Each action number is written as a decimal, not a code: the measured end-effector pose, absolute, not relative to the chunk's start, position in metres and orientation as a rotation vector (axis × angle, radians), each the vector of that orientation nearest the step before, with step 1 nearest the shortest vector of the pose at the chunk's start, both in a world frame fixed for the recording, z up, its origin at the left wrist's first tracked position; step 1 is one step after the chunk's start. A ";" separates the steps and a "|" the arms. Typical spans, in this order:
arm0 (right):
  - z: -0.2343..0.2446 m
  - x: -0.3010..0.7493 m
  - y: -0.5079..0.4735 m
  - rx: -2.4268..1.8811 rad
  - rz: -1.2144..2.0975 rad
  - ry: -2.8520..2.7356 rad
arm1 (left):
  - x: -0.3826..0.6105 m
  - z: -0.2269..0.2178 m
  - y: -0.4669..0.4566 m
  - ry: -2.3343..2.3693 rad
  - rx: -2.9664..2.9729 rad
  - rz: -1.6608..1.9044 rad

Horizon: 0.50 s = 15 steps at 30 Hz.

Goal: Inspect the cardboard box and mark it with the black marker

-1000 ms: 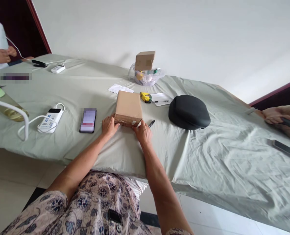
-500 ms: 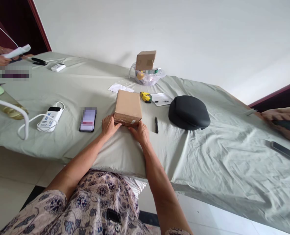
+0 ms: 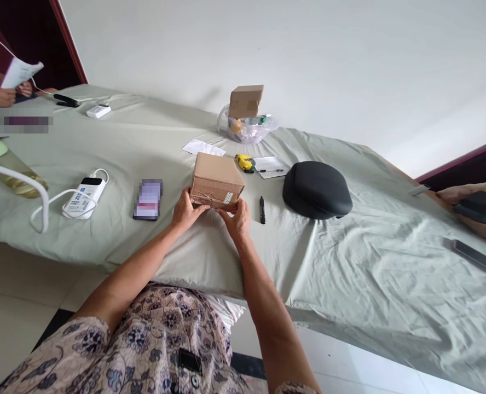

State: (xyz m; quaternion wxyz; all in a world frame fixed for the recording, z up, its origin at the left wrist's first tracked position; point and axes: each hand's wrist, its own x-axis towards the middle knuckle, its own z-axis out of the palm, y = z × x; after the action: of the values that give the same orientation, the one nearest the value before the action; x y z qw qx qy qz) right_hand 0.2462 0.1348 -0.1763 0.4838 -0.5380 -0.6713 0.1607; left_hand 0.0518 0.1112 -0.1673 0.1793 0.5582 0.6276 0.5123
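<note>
A small brown cardboard box (image 3: 217, 174) is between my two hands near the front of the table, its near face tipped up toward me. My left hand (image 3: 189, 210) grips the lower left near corner, thumb along the bottom edge. At the lower right near corner, my right hand (image 3: 235, 219) is closed on the same box, close to its white printed marks. Fingers behind or beneath the box are hidden. A black marker pen (image 3: 262, 210) lies just right of my right hand. Behind the box sit a yellow tape measure (image 3: 244, 162) and white papers (image 3: 204, 147).
A black case (image 3: 317, 189) stands at right. At left lie a phone (image 3: 148, 200), a white power bank (image 3: 84, 198) with cable, and a green-lidded bottle (image 3: 11, 167). At the back, a plastic basket (image 3: 249, 133) carries another box (image 3: 246, 102). Other people's hands show at both sides.
The box has tilted so its near face shows more, with its right side raised or turned toward me. Both hands have shifted slightly with it. The person at left has moved a paper.
</note>
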 end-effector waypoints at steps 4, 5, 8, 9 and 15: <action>-0.172 0.254 0.137 -1.200 0.463 -1.698 | 0.042 -0.165 0.114 1.658 1.550 1.473; -0.170 0.256 0.136 -1.180 0.458 -1.697 | 0.040 -0.165 0.115 1.635 1.545 1.473; -0.163 0.259 0.133 -1.150 0.396 -1.669 | 0.035 -0.166 0.120 1.614 1.508 1.441; -0.160 0.260 0.131 -1.147 0.372 -1.660 | 0.034 -0.167 0.122 1.600 1.489 1.436; -0.157 0.257 0.129 -1.130 0.460 -1.643 | 0.033 -0.170 0.128 1.216 1.210 1.530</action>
State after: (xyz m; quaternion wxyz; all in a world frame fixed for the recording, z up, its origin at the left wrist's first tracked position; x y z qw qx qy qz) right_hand 0.2566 0.1289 -0.1573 0.5208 -0.4714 -0.6854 0.1917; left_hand 0.0327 0.1285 -0.1705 0.4091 0.4803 0.4826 0.6075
